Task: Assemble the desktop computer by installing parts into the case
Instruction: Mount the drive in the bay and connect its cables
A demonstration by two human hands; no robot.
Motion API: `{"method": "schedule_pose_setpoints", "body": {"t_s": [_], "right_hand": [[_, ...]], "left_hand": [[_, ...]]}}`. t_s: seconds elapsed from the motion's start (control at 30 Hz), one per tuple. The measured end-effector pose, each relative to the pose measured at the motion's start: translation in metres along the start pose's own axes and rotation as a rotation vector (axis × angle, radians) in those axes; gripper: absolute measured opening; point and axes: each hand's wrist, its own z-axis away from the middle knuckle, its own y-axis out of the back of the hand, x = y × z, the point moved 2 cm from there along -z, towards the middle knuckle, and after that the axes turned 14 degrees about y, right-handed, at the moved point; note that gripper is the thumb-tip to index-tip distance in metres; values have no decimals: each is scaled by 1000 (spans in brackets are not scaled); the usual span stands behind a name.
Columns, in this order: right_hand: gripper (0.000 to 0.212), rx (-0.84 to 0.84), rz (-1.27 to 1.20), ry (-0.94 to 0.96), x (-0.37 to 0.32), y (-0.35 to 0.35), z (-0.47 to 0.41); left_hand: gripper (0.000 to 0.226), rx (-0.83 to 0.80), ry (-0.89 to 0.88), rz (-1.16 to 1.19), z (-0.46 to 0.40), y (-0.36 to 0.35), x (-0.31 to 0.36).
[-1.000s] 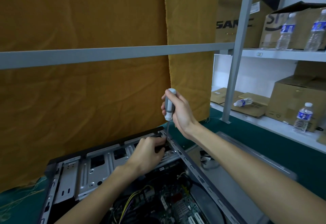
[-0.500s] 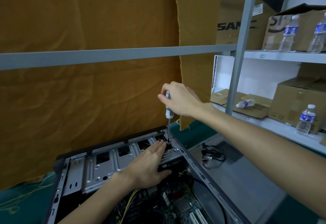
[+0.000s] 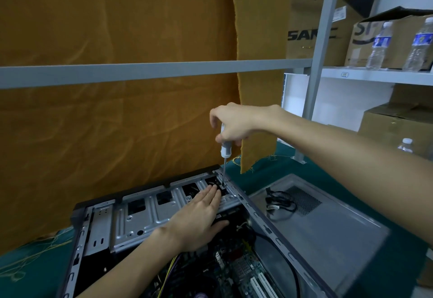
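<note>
**Screwdriver seated, left hand flattened out**

From the head view — the only one we have — we see the right hand (image 3: pixel 234 123) just above the middle of the frame, fingers curled round the pale handle of the screwdriver (image 3: pixel 225 147). The tool stands nearly upright, its thin shaft running down to a screw spot at the far right corner of the drive cage (image 3: pixel 150 215). A second ago we held the handle lower and from the side; now our hand sits over its top, the grip we would judge suits turning and pressing down.

The left hand (image 3: pixel 199 222) has changed too. It was bunched near the screw spot; now it lies flat with fingers straight, fingertips (image 3: pixel 214 190) resting on the cage just beside the tip, gripping nothing.

The case (image 3: pixel 269 229) lies open across the lower middle of the frame on the green table (image 3: pixel 398 262), the circuit board (image 3: pixel 236 272) showing at the bottom. A loose cable (image 3: pixel 281 204) rests on the grey side panel (image 3: pixel 328 222) at lower right.

We read this as the screw placed and tightening underway — whether it has bitten we cannot tell.
</note>
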Motion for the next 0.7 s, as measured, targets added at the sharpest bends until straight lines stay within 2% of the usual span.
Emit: {"method": "schedule_pose_setpoints", "body": {"t_s": [0.07, 0.17, 0.2, 0.27, 0.33, 0.43, 0.5, 0.57, 0.7], "right_hand": [[34, 33, 115, 6, -1, -1, -3], [46, -115, -54, -11, 0, 5, -2], [45, -125, -97, -12, -1, 7, -2], [29, -62, -32, -13, -2, 5, -3], [36, -21, 72, -23, -3, 4, -5], [41, -109, -42, -47, -3, 5, -3], [33, -79, -20, -50, -2, 5, -4], [40, -38, 61, -45, -3, 5, -5], [31, -43, -21, -13, -2, 3, -4]], "left_hand": [[83, 0, 2, -4, 0, 1, 1], [83, -3, 3, -6, 1, 2, 2], [83, 1, 3, -6, 1, 2, 2], [82, 5, 0, -8, 2, 3, 2], [82, 7, -2, -9, 2, 3, 2], [82, 2, -2, -5, 2, 3, 2], [82, 2, -3, -8, 2, 3, 2], [83, 7, -4, -13, 2, 3, 1], [83, 1, -3, -10, 1, 1, 1]]}}
